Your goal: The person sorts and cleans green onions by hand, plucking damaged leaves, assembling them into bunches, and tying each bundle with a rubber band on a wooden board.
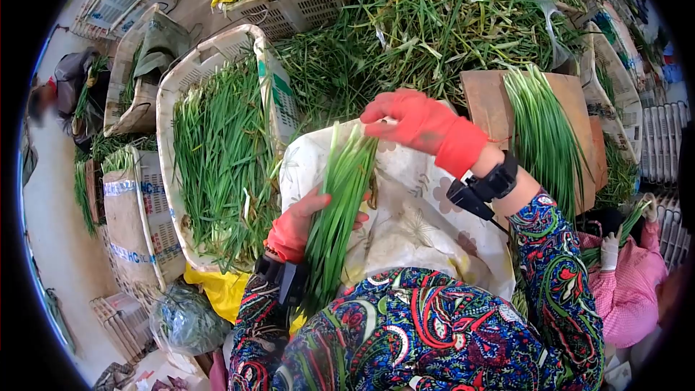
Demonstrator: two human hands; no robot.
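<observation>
A bunch of garlic chives (337, 206), white stem ends up and green leaves hanging down, stands nearly upright over my lap. My left hand (293, 226), in a red glove, is wrapped round its middle, with fingertips showing on the far side. At the white ends, my right hand (416, 124), also in a red glove, has its fingers curled in a pinch; whatever lies between them is hidden. Beneath the bunch, a pale flowered cloth (405, 195) covers my lap. To the right, another bunch of chives (539, 119) lies on a brown board (489, 101).
At my left stands a white plastic crate (165, 137) filled with chives. A large heap of loose leaves (434, 18) spreads ahead. Behind it sits a basket (289, 11) with yellow bags. A co-worker in a pink sleeve (633, 289) handles greens at the lower right.
</observation>
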